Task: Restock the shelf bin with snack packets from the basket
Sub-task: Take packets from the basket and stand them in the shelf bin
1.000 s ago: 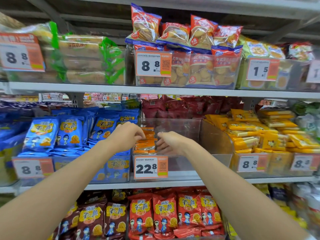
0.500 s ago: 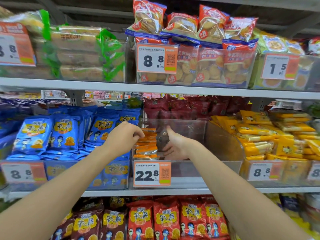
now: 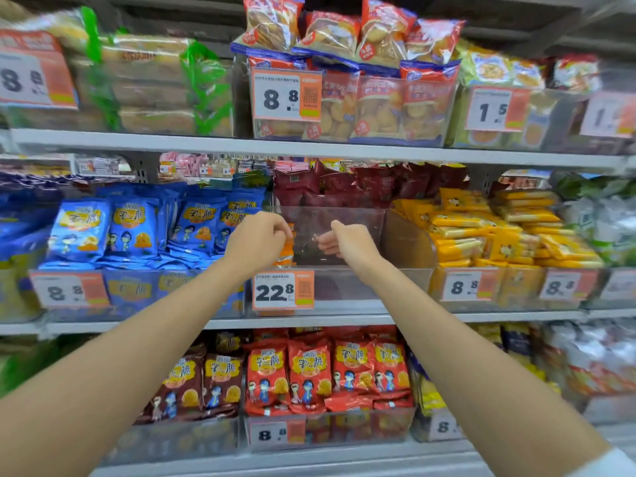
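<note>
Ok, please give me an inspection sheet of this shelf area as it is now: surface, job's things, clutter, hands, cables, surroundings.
Surface: middle shelf, white, carrying a row of clear bins.
Job's things: clear shelf bin behind the 22.8 price tag, mostly bare; a few orange packets stacked at its left side. Basket not in view.
Clutter: nothing seen.
Hands: left hand curled at the orange packets; right hand reaching into the bin. Whether either holds a packet cannot be told.
Cables: nothing seen.
Surroundings: blue packets in the bin to the left, yellow packets to the right, red packets on the shelf below.
</note>
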Demonstrator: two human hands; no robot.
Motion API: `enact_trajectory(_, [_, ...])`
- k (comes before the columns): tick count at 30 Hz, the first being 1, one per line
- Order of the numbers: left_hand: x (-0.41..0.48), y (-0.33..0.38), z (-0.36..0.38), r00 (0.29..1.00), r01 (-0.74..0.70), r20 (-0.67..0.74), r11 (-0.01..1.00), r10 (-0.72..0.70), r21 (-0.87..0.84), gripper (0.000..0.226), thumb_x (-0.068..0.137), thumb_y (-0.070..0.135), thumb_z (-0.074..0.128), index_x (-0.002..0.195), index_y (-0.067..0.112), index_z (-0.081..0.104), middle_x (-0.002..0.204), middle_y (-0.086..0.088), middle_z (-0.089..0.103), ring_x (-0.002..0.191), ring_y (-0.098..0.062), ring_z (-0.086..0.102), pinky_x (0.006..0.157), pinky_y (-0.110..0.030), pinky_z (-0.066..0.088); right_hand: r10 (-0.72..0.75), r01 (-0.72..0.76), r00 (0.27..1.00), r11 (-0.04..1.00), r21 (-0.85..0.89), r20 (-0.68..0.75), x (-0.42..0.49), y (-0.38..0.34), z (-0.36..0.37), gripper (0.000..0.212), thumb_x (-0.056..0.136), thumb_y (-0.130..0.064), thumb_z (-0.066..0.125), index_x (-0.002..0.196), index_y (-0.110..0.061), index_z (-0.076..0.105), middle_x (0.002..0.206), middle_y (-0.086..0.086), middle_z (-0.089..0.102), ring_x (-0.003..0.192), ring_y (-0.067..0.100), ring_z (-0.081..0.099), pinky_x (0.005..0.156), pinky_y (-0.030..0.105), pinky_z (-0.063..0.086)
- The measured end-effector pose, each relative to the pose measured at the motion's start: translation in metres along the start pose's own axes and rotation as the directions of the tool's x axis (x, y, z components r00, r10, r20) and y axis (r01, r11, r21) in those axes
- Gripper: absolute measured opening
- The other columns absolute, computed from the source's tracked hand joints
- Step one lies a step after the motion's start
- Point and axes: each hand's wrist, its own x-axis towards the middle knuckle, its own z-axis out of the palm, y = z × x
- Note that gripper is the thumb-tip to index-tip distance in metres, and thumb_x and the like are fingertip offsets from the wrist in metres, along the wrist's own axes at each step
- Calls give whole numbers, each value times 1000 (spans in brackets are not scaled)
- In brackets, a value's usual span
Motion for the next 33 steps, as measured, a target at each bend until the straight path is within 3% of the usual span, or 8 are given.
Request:
enact_trajectory(4, [-22, 44, 21, 998, 22, 57, 984, -12, -176, 33, 87, 7, 49, 69, 29, 65, 80, 4, 69, 66, -15, 60, 65, -29, 50, -125, 111, 975, 990, -86, -185, -45, 23, -32, 35, 96, -23, 47, 75, -10, 72, 81, 6, 73, 81, 21, 67, 78, 33, 50])
enact_trajectory(9, [-63, 95, 90, 966, 31, 255, 963, 40, -269, 29, 87, 5, 52, 67, 20, 67, 69, 7, 64, 65, -11, 59, 57, -22, 42, -240, 177, 949, 943, -283, -204, -104, 90, -84, 10, 87, -16, 62, 87, -14, 72, 81, -5, 67, 77, 9, 61, 70, 23, 47])
enact_trajectory(12, [-93, 120, 150, 915, 60, 397, 946, 75, -317, 25, 84, -1, 52, 73, 14, 69, 74, -1, 68, 68, -11, 57, 62, -21, 41, -133, 60, 973, 936, -347, -190, -134, 145, -113, 9, 83, -11, 67, 87, -11, 75, 79, -1, 69, 76, 11, 62, 72, 25, 48])
enact_trajectory(16, [-140, 146, 241, 817, 141, 570, 932, 80, -333, 26, 82, -4, 50, 75, 9, 72, 71, -11, 67, 52, -4, 52, 59, -23, 39, 111, -161, 980, 932, -325, -167, -178, 230, -147, 11, 83, -6, 66, 91, -6, 74, 65, -3, 62, 58, 6, 52, 54, 19, 42])
enact_trajectory(20, [-198, 153, 329, 674, 234, 735, 922, 76, -310, 25, 85, -6, 50, 82, 1, 73, 76, -17, 66, 46, -4, 53, 58, -24, 45, 320, -341, 940, 886, -315, -117, -228, 309, -175, 15, 83, -1, 62, 87, -11, 72, 63, 1, 62, 58, 5, 53, 58, 25, 42])
enact_trajectory(23, [-245, 147, 383, 532, 318, 846, 918, 33, -236, 26, 91, -2, 49, 74, 4, 68, 69, -8, 66, 43, 0, 54, 42, -14, 39, 496, -498, 862, 783, -374, -109, -261, 374, -190, 14, 82, -4, 63, 84, -17, 69, 64, -5, 57, 72, 11, 56, 68, 23, 43])
enact_trajectory(27, [-295, 127, 431, 355, 449, 933, 887, -65, -109, 28, 93, 6, 53, 68, 13, 65, 66, -2, 64, 56, -11, 57, 50, -20, 39, 772, -658, 635, 523, -543, -26, -314, 458, -203, 21, 92, -18, 58, 107, -7, 69, 96, 10, 64, 91, 23, 59, 77, 26, 43])
enact_trajectory(33, [-310, 97, 464, 223, 561, 959, 827, -178, 23, 19, 93, 3, 52, 84, 3, 69, 84, -13, 65, 60, -13, 57, 47, -17, 41, 942, -624, 335, 212, -752, -12, -385, 558, -191, 44, 96, -34, 49, 120, 0, 62, 122, 15, 63, 115, 31, 59, 96, 41, 50])
